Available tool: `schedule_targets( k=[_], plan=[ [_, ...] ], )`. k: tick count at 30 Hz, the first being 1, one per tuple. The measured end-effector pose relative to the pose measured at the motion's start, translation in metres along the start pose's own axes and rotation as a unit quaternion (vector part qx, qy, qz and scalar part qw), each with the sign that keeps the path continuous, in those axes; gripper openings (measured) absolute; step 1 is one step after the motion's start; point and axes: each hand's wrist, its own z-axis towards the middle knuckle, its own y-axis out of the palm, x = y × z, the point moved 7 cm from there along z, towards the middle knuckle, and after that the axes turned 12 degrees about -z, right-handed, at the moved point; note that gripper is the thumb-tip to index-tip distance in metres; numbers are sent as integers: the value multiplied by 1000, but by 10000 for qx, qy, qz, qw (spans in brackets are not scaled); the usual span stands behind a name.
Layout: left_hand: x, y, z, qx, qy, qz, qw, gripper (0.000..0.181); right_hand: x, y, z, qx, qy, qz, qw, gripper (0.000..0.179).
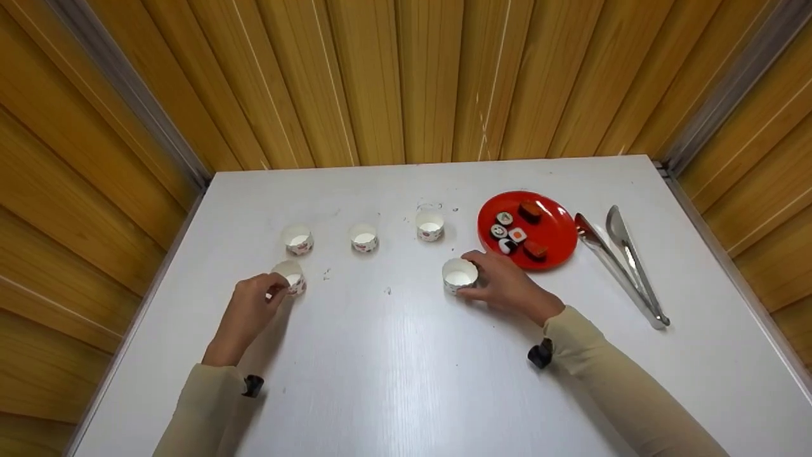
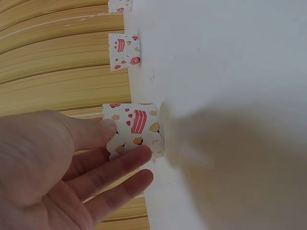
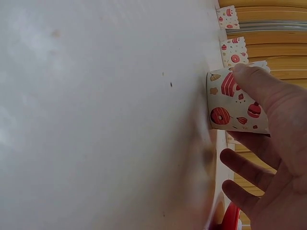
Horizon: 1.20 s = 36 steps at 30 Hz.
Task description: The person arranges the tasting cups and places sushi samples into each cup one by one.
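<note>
The left hand (image 1: 249, 311) pinches a cup (image 1: 295, 275) at its rim, on the worktop's (image 1: 380, 362) left. The right hand (image 1: 509, 287) grips a second cup (image 1: 459, 275) near the plate (image 1: 558, 230), two fingers (image 3: 245, 168) loosely extended off it.

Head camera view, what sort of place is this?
Probably a small booth set up for tabletop work: wood-look panels stand around a white table, which holds paper cups and a red plate.

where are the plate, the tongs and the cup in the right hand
Plate (image 1: 559, 232): head view, bare red surface
Tongs (image 1: 637, 265): head view, middle of one arm
Cup (image 3: 232, 106): right wrist view, printed outer wall
</note>
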Motion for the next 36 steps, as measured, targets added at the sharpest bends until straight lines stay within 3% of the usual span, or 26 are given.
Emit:
schedule_targets(
  k=[20, 30, 36],
  plan=[
    [-3, -1, 0, -106, -10, 26, 9999, 11, 1, -2, -1, 7, 134, 72, 9999, 58],
    [-5, -1, 0, -242, -246, 65, 9994, 13, 3, 1, -1, -55, 200, 103, 9997, 62],
    [1, -6, 1, 75, -71, 101, 9999, 40, 1, 0, -1, -37, 158, 91, 9998, 61]
  ],
)
